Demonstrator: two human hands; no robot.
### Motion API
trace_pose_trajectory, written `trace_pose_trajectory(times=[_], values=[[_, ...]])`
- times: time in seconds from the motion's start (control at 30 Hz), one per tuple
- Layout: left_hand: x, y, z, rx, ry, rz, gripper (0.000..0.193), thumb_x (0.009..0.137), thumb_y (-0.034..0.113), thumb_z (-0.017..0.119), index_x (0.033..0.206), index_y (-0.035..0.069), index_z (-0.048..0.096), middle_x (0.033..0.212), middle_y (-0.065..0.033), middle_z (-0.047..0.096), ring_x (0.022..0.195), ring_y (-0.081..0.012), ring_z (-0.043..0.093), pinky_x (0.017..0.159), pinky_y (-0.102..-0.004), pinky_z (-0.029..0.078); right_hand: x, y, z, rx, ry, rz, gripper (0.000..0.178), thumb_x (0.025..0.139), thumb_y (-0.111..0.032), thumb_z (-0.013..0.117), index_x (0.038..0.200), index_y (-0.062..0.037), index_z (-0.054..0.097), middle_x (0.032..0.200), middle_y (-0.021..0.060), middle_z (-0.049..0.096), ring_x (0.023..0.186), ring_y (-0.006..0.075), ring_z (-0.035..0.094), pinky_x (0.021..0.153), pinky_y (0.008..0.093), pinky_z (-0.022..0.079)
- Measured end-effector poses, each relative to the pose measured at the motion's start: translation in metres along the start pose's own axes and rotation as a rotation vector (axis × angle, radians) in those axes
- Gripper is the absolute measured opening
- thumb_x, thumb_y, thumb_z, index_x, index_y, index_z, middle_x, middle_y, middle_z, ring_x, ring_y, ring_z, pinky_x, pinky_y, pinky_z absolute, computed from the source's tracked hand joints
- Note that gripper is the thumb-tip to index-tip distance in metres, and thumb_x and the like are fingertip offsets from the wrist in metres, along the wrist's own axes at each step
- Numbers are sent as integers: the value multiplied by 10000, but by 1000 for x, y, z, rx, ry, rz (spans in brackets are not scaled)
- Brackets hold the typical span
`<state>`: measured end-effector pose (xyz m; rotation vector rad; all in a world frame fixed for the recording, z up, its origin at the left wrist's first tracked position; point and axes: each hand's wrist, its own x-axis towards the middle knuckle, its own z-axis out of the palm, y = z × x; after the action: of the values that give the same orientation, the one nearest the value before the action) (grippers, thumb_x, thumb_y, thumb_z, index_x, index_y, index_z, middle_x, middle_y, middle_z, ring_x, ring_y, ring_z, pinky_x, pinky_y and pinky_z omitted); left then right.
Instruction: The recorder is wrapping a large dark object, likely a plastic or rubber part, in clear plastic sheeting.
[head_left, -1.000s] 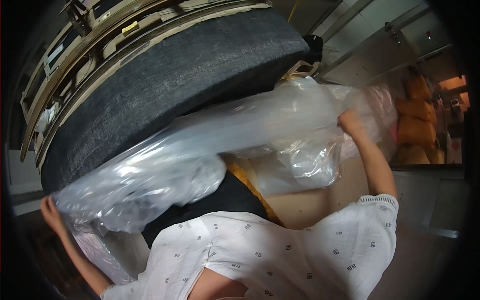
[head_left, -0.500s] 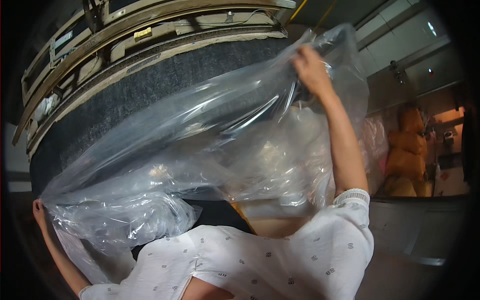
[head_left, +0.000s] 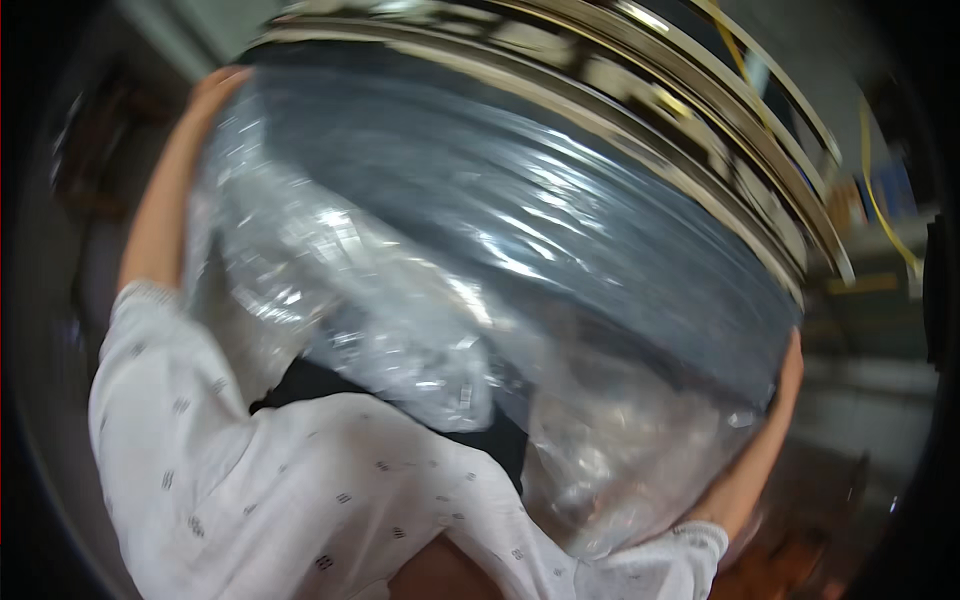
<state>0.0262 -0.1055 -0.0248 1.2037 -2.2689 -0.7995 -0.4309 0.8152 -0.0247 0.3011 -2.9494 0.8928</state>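
A large clear plastic sheet (head_left: 560, 230) stretches in taut creases across a dark grey curved surface (head_left: 340, 62). My left hand (head_left: 222, 88) is closed on the sheet at the far left corner of this surface. At the right end, my right hand (head_left: 792, 365) is closed at the sheet's other side, its fingers partly hidden and blurred. The near part of the sheet hangs toward my body in loose, crumpled folds (head_left: 410, 365). Through the plastic the dark surface shows clearly.
Along the far side of the dark surface runs a machine frame with long rails (head_left: 690, 130), a small yellow piece (head_left: 672, 103) on it. A yellow hose or cord (head_left: 880, 215) hangs at the right. An orange-brown pile (head_left: 785, 555) lies blurred at the lower right.
The view has swung round. My left hand has moved forward to the far left corner, my right hand is now at the right end, and the sheet lies flatter over the dark surface.
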Motion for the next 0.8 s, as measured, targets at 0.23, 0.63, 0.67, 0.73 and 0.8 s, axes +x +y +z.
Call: trace_pose_trajectory(times=[0.23,0.63,0.67,0.73,0.8], values=[[0,7,17,-157,465,119,205,780,232,626,873,51,657,793,-42,643,745,-132,576,689,-272,452,-29,-181,63,-267,380,-636,314,934,-295,447,961,5,533,791,117,545,789,274,534,737,327,419],[60,-31,26,-346,612,292,361,797,354,621,858,3,673,787,-170,655,740,-327,614,684,-435,477,-304,-317,205,543,-978,50,304,879,-297,545,951,-2,573,797,39,595,687,108,507,607,260,400],[64,-40,26,-340,595,262,342,787,344,641,881,17,676,799,-136,660,749,-272,612,690,-387,473,-304,-323,209,552,-953,64,304,879,-297,545,951,-2,573,797,39,595,687,108,507,607,260,400],[69,-49,22,-326,581,207,320,767,323,683,927,45,682,823,-69,670,766,-163,609,703,-291,465,-300,-335,210,774,-840,-283,274,876,-251,545,1013,-15,559,885,31,570,775,113,517,696,256,411],[61,-44,15,-330,587,182,319,757,312,703,950,59,685,835,-35,675,775,-109,607,709,-242,461,-301,-348,158,1331,-842,185,270,865,-230,551,1037,-23,554,943,41,545,867,118,520,788,265,412]])
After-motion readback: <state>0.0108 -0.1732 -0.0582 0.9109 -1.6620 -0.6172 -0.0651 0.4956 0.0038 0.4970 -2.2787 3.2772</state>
